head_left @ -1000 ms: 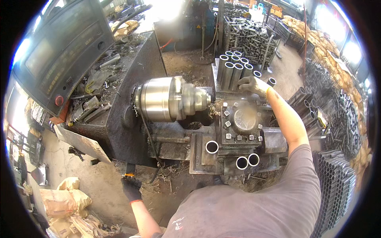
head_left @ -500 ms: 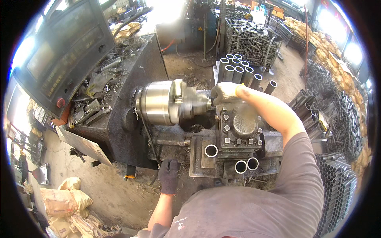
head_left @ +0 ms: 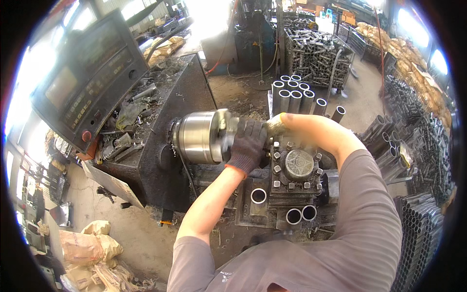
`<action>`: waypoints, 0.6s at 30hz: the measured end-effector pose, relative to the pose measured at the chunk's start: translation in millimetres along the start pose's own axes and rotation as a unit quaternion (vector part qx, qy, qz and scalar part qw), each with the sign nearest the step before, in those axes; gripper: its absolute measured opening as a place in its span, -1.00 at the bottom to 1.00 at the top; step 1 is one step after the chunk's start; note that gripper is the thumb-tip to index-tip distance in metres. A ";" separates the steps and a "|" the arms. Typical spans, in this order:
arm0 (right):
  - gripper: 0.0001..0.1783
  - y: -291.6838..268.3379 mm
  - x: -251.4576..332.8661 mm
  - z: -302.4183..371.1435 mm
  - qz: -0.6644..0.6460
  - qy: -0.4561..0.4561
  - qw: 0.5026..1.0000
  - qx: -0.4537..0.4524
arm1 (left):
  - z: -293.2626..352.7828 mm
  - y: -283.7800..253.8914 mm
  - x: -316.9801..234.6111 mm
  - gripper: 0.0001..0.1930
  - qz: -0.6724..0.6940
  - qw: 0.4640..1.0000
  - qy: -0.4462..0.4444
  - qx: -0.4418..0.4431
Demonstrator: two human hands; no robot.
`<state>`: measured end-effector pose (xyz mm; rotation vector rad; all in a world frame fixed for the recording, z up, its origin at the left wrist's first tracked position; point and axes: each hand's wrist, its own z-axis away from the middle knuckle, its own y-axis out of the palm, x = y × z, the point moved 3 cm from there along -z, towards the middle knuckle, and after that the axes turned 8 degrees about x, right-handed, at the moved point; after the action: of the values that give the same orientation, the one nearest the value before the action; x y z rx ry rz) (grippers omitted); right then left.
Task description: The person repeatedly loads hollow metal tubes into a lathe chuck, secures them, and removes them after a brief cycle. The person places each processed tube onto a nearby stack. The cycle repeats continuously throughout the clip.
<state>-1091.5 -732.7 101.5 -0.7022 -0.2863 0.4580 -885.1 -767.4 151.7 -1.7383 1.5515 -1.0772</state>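
At the lathe's steel chuck [head_left: 197, 137], my left hand [head_left: 248, 146] in a dark knit glove reaches across just right of the jaws. Its fingers are closed together and curl over the far side, where what they grip is hidden. Beside it, my right hand [head_left: 276, 125] in a pale glove is bent in from the right, above the tool post [head_left: 298, 164]. Its fingers are smeared and partly covered by the left hand. In front of the post a short steel tube [head_left: 258, 196] stands on end, with two more tubes [head_left: 294, 216] to its right.
A control panel [head_left: 87, 82] with a red button leans at the left, above a chip-covered headstock [head_left: 165, 117]. Behind the post stand several upright tubes [head_left: 295, 100]. Bins of metal parts [head_left: 318, 58] lie at the back, stacked tubes [head_left: 421, 233] at the right, paper sacks [head_left: 90, 246] lower left.
My left hand has risen from below the chuck to the right of its jaws. My right hand stays near the tool post's far left corner. The view has shifted slightly.
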 end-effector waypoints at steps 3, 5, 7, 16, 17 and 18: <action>-0.54 7.7 -0.1 12.9 -0.007 -0.108 0.981 -0.163 | -17.0 44.9 -0.9 -0.60 -0.021 0.997 -0.036 0.070; -0.45 52.5 -6.5 47.5 -0.219 0.137 0.963 -0.073 | -16.6 66.5 -1.5 -0.59 -0.057 0.996 -0.055 0.051; -0.33 104.7 -1.9 90.4 -0.406 0.255 0.875 -0.063 | -12.8 76.9 -2.1 -0.58 -0.055 0.994 -0.072 0.055; -0.46 156.0 71.4 122.8 -0.266 0.465 0.796 -0.281 | 104.4 -76.7 -10.4 -0.38 0.482 0.855 -0.188 0.012; -0.48 141.7 75.8 129.4 -0.251 0.431 0.811 -0.306 | 126.2 -82.2 -21.9 -0.42 0.580 0.777 -0.243 0.015; -0.50 128.6 80.8 139.2 -0.240 0.445 0.804 -0.313 | 145.5 -79.3 -32.5 -0.45 0.661 0.682 -0.312 0.009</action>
<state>-1116.9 -529.6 124.4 -1.3663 0.3077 -0.5127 -719.8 -736.6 136.5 -0.4161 1.6671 0.2515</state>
